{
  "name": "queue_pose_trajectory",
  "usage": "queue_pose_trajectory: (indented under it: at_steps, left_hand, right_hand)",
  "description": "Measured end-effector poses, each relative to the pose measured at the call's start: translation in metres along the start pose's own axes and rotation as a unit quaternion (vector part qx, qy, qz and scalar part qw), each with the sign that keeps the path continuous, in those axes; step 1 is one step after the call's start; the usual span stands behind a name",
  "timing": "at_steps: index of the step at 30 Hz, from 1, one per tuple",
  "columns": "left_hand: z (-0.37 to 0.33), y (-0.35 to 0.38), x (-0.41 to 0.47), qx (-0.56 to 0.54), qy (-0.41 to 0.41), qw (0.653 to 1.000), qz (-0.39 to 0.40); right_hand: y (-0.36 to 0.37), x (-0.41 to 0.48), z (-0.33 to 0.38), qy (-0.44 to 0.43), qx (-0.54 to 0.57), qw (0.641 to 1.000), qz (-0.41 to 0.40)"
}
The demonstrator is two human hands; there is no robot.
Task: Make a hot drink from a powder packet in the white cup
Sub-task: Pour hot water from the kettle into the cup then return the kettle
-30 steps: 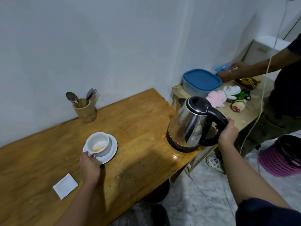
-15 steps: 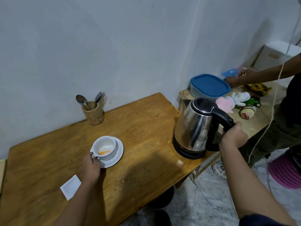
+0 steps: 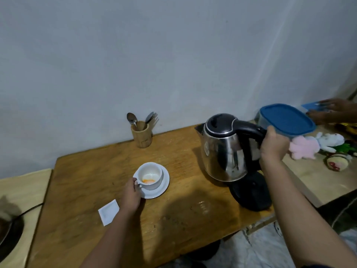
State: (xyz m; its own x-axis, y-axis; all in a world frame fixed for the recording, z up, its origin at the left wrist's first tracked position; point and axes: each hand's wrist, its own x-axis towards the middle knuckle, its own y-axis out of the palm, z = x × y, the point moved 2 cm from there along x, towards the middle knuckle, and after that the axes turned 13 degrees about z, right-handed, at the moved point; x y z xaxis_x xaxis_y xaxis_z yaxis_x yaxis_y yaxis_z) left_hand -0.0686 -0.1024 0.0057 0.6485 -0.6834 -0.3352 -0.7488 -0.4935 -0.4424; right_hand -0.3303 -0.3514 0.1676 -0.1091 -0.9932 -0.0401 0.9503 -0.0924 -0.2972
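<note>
Near the front edge of the wooden table (image 3: 81, 190), at its left part, I see a white packet (image 3: 108, 212) lying flat, light and thin, apart from the saucer. My left hand (image 3: 132, 196) is just beside it, with the fingers (image 3: 134, 185) curled on the handle of the white cup (image 3: 150, 176); the cup stands on a white saucer (image 3: 163, 187) around the middle of the table and has orange powder on its bottom. I judge the cup fragile and light, so the handle is the good place to steady it. At the back edge stands a wooden holder (image 3: 141, 134) with a spoon. Further right, my right hand (image 3: 273, 145) is wrapped fully around the black handle of the steel kettle (image 3: 225, 149), which hangs above its black base (image 3: 251, 192) near the right front corner. The kettle is probably heavy with hot water and its steel wall hot, so I hold only the handle.
</note>
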Motion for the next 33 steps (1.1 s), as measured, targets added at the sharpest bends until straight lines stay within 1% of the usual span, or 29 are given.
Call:
queue_pose_trajectory:
  at_steps: [3, 7, 13, 17, 21, 28, 33]
  left_hand:
    - [0.005, -0.002, 0.004, 0.001, 0.019, 1.000, 0.001]
    - [0.006, -0.006, 0.006, 0.012, 0.033, 0.999, 0.009]
    - [0.012, -0.011, 0.015, 0.032, 0.025, 0.999, 0.017]
    - [0.015, -0.014, 0.015, 0.030, 0.025, 0.999, 0.023]
    - [0.014, -0.014, 0.014, 0.011, 0.012, 0.999, 0.033]
    - [0.017, -0.016, 0.018, 0.024, 0.005, 0.999, 0.044]
    - [0.014, -0.016, 0.019, 0.034, -0.009, 0.998, 0.048]
  right_hand:
    - [0.034, -0.007, 0.005, -0.031, -0.072, 0.993, 0.087]
    - [0.075, -0.021, 0.012, -0.095, -0.125, 0.979, 0.127]
    - [0.120, -0.039, 0.024, -0.161, -0.212, 0.940, 0.215]
    - [0.137, -0.050, 0.034, -0.201, -0.237, 0.915, 0.259]
    - [0.149, -0.055, 0.043, -0.243, -0.268, 0.890, 0.279]
    - [0.168, -0.062, 0.053, -0.309, -0.300, 0.850, 0.303]
    - [0.175, -0.067, 0.052, -0.331, -0.320, 0.834, 0.303]
